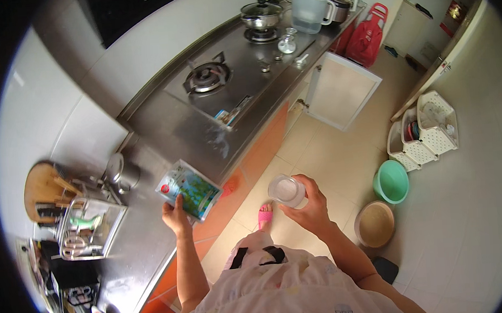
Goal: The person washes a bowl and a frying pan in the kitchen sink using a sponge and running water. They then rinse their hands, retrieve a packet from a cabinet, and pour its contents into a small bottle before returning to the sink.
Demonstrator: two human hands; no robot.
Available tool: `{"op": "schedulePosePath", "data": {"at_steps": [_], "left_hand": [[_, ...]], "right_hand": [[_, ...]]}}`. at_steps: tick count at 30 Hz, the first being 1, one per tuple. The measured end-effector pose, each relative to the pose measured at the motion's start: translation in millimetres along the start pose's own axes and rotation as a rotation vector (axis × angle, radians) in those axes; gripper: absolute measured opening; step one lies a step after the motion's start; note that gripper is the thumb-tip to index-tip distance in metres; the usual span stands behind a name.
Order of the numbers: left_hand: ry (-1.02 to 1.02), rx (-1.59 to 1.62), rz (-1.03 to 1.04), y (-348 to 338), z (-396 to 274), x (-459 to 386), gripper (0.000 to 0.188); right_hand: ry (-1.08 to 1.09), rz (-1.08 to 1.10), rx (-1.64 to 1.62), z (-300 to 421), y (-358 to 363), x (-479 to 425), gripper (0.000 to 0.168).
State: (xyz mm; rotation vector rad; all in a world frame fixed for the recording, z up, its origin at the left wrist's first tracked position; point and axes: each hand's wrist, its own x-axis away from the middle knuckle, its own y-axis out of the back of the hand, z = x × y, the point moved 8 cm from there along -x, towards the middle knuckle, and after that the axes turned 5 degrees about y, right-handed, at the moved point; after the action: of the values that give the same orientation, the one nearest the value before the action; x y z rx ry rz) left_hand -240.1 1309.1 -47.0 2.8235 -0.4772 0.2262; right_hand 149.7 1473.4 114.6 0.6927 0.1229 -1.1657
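My left hand [176, 216] holds a printed plastic packet [190, 190], green and blue, over the front edge of the steel counter [142, 194]. In my right hand [311, 204] is a small clear round container [286, 189] with whitish contents, held above the floor. Whether it has a lid I cannot tell. Near the front of the cooktop stand a glass jar with white contents [287, 44] and a white spoon [301, 61].
A gas burner [206, 77], a lidded pot [261, 15] and a plastic pitcher [310, 12] line the counter. A cabinet door [340, 90] stands ajar over the floor. Utensils fill a rack [92, 231] at left. White baskets [436, 126] and a green basin [391, 181] are at right.
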Motion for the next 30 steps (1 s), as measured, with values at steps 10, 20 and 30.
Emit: {"op": "schedulePosePath", "data": {"at_steps": [10,20,30], "left_hand": [[-0.525,-0.496,-0.567,-18,-117,11,0.059],[-0.636,-0.13,0.27,-349,-211,22,0.051],[-0.797,-0.482,0.616,-719,-270,53,0.031]], "right_hand": [[-0.185,-0.316,-0.122,-130,100,-157,0.066],[-0.095,-0.098,0.159,-229,147,-304,0.067],[-0.053,0.07,0.072,-361,195,-384,0.07]]}}
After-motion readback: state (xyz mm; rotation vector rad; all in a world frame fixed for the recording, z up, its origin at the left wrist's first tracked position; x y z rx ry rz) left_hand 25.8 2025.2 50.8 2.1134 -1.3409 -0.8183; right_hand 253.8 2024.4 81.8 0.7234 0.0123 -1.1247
